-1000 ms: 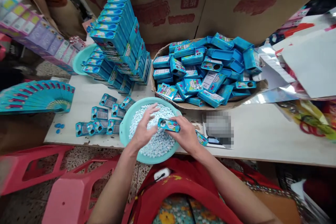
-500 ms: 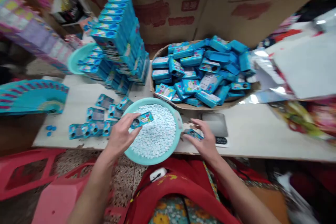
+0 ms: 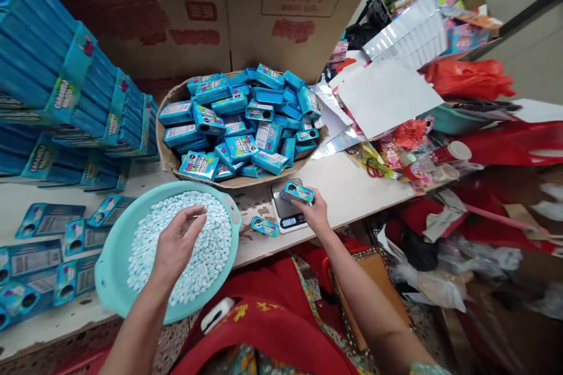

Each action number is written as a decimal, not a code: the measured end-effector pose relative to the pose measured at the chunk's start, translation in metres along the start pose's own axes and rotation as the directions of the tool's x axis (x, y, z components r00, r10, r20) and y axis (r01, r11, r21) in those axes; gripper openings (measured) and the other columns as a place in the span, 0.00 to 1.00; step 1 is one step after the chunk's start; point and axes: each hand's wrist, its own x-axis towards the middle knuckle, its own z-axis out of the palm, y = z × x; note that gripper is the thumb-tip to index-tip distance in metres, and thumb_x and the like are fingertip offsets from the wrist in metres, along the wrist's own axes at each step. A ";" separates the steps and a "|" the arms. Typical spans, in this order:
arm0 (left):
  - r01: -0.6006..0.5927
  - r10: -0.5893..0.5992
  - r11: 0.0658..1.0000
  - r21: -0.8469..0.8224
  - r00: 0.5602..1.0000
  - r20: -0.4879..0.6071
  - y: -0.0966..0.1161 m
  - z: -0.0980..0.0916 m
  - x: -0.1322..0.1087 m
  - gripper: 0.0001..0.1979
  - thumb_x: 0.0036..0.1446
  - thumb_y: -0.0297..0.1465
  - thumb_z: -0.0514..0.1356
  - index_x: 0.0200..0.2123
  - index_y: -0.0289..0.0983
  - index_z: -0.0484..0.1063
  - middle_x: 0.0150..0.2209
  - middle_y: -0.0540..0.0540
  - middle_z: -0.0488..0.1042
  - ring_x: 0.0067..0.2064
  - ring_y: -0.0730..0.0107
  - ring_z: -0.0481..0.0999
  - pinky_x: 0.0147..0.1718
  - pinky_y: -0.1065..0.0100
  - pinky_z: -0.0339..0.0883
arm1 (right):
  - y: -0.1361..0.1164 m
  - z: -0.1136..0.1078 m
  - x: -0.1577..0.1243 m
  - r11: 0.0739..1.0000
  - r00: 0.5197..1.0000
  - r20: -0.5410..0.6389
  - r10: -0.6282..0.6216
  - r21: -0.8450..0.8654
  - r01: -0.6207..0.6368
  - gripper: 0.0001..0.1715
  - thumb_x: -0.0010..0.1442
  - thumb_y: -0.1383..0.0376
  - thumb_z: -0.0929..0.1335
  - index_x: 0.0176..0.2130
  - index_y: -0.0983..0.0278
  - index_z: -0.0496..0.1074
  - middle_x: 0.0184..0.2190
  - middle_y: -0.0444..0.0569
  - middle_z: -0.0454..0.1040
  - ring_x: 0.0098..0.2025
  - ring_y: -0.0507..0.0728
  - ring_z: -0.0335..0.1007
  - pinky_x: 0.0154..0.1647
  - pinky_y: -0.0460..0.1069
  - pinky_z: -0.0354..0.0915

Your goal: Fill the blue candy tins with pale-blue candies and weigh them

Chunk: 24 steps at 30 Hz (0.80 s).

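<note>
My left hand [image 3: 178, 240] hovers over a mint-green basin [image 3: 109, 272] full of small pale candies [image 3: 206, 246]. Its fingers are curved, thumb and fingertips apart, with nothing visible between them. Between the thumb and fingers of my right hand [image 3: 314, 211] is a small blue candy box [image 3: 297, 192] with a round dark hole near one end. That box is over a digital kitchen scale [image 3: 285, 211]; whether it touches the plate I cannot tell. Another blue box [image 3: 264, 226] lies on the table just left of the scale.
Behind the basin, a cut-down carton [image 3: 169, 158] holds many blue boxes. Tall stacks of blue packs [image 3: 83, 88] stand at left, with several loose boxes [image 3: 48, 220] in front. Paper sheets [image 3: 387, 96], wrappers and cups [image 3: 453, 153] crowd the right.
The view has swung right. My left hand has let go of its box. My right hand has moved over the scale with a box, and one box now lies beside the scale.
</note>
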 end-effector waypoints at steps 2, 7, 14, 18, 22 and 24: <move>0.052 -0.052 0.998 -0.027 0.998 0.019 -0.002 0.002 0.004 0.19 0.50 0.42 0.62 0.44 0.39 0.72 0.45 0.44 0.75 0.47 0.60 0.74 0.50 0.60 0.66 | 0.018 -0.001 0.009 0.999 0.999 0.024 0.027 0.034 -0.027 0.30 0.42 0.56 0.75 0.43 0.63 0.68 0.38 0.49 0.75 0.40 0.59 0.72 0.45 0.56 0.67; 0.103 -0.103 0.993 -0.062 0.995 0.000 0.006 0.010 0.006 0.20 0.49 0.42 0.63 0.43 0.38 0.72 0.42 0.44 0.76 0.44 0.61 0.76 0.48 0.61 0.68 | 0.033 -0.018 -0.014 1.000 0.998 -0.059 -0.023 0.006 0.023 0.42 0.44 0.55 0.74 0.55 0.62 0.62 0.58 0.57 0.62 0.58 0.62 0.61 0.55 0.58 0.62; 0.085 -0.082 0.994 -0.065 0.995 0.049 0.011 0.030 0.021 0.21 0.50 0.43 0.62 0.43 0.36 0.72 0.42 0.43 0.76 0.44 0.60 0.75 0.49 0.59 0.67 | 0.064 -0.061 -0.079 0.963 0.932 -0.268 0.244 -0.044 -0.265 0.28 0.56 0.51 0.66 0.50 0.66 0.66 0.47 0.57 0.71 0.49 0.60 0.68 0.52 0.58 0.64; 0.028 -0.025 0.999 -0.032 0.994 0.108 0.015 0.048 0.029 0.21 0.50 0.44 0.62 0.43 0.36 0.73 0.42 0.43 0.76 0.43 0.61 0.75 0.48 0.61 0.67 | 0.079 -0.071 -0.091 0.951 0.918 -0.267 0.294 -0.008 -0.308 0.28 0.54 0.51 0.69 0.47 0.67 0.67 0.44 0.56 0.72 0.46 0.59 0.69 0.50 0.57 0.65; -0.030 0.021 0.998 0.062 0.991 0.135 0.023 0.060 0.032 0.20 0.52 0.44 0.60 0.43 0.37 0.73 0.42 0.44 0.76 0.43 0.63 0.75 0.47 0.64 0.66 | 0.086 -0.075 -0.087 0.943 0.908 -0.262 0.327 0.027 -0.332 0.27 0.53 0.51 0.69 0.46 0.67 0.69 0.42 0.55 0.74 0.45 0.60 0.71 0.50 0.58 0.66; -0.047 0.032 0.993 0.113 0.990 0.135 0.026 0.061 0.033 0.20 0.52 0.45 0.59 0.43 0.37 0.73 0.41 0.45 0.76 0.41 0.64 0.75 0.44 0.65 0.66 | 0.088 -0.076 -0.085 0.940 0.905 -0.257 0.338 0.046 -0.338 0.27 0.53 0.51 0.70 0.45 0.67 0.69 0.42 0.55 0.75 0.44 0.60 0.71 0.49 0.58 0.66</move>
